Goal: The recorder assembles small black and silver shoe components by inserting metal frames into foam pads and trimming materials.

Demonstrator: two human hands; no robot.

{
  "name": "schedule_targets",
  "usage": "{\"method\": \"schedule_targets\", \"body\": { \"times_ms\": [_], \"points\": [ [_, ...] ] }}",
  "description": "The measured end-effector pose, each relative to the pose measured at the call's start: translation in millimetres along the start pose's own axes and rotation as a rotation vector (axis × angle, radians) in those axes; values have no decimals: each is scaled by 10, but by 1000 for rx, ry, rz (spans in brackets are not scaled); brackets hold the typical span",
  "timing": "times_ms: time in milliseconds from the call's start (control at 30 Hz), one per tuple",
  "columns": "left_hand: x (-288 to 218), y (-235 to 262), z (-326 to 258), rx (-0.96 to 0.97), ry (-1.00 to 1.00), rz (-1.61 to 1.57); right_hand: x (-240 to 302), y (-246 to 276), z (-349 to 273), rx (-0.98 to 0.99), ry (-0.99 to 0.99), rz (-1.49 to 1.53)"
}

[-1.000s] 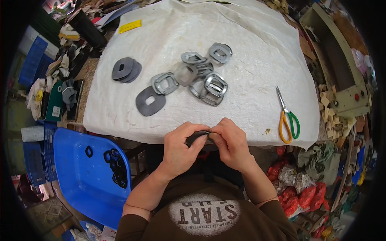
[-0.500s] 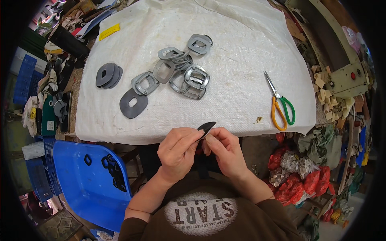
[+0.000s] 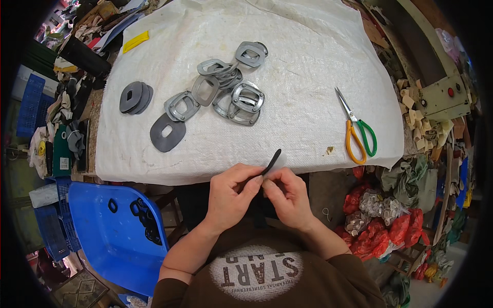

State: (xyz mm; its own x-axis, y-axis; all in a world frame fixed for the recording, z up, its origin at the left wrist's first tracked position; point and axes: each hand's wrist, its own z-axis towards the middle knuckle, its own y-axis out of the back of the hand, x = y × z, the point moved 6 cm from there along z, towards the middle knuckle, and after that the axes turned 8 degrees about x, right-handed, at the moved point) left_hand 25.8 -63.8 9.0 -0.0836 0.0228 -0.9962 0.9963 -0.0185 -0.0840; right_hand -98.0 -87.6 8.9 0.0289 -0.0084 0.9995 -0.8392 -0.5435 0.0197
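Observation:
My left hand (image 3: 229, 200) pinches a thin black curved piece (image 3: 272, 161) between thumb and fingers, just off the near edge of the table. The piece is seen edge-on, its upper end pointing away from me, with a pale greyish patch beside it. Right against it, my right hand (image 3: 288, 199) is closed in a pinch; what lies between those fingertips is hidden. Beyond my hands, several grey metal frames with oval openings (image 3: 248, 97) lie in a loose heap. Dark grey flat pads (image 3: 168, 133) with a central hole lie to their left, some stacked.
White woven sheeting (image 3: 303, 118) covers the table. Scissors (image 3: 355, 128) with orange and green handles lie at right, a yellow packet (image 3: 135, 41) at far left. A blue tub (image 3: 108, 231) with black rings stands lower left. Red plastic bags (image 3: 372, 238) sit lower right.
The black piece has turned from showing its broad face to being almost edge-on. My left fingers have shifted their hold on it, and my right hand stays close beside it.

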Motion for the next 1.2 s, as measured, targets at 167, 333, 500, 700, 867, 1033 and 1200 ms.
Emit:
{"method": "schedule_targets", "body": {
  "times_ms": [167, 333, 500, 700, 867, 1033, 1200],
  "points": [
    [220, 172, 25, -230, 145, -126, -191, 373, -250, -79, -60, 385],
    [245, 213, 68, -197, 186, -189, -510, 1149, -796, -199, -235, 318],
    [252, 206, 104, -184, 189, -277, -980, 1737, -1305, 8, -690, -508],
    [229, 125, 99, -210, 133, -212, -52, 1239, -660, -195, -193, -745],
    [103, -17, 83, -159, 46, -167, 475, 311, -42, -150, 369, -527],
    [32, 72, 5, -155, 64, -105, 306, 36, 210, -170, 389, -482],
    [10, 207, 29, -124, 48, -48, 312, -50, 278, -79, 448, -565]
  ]
}}
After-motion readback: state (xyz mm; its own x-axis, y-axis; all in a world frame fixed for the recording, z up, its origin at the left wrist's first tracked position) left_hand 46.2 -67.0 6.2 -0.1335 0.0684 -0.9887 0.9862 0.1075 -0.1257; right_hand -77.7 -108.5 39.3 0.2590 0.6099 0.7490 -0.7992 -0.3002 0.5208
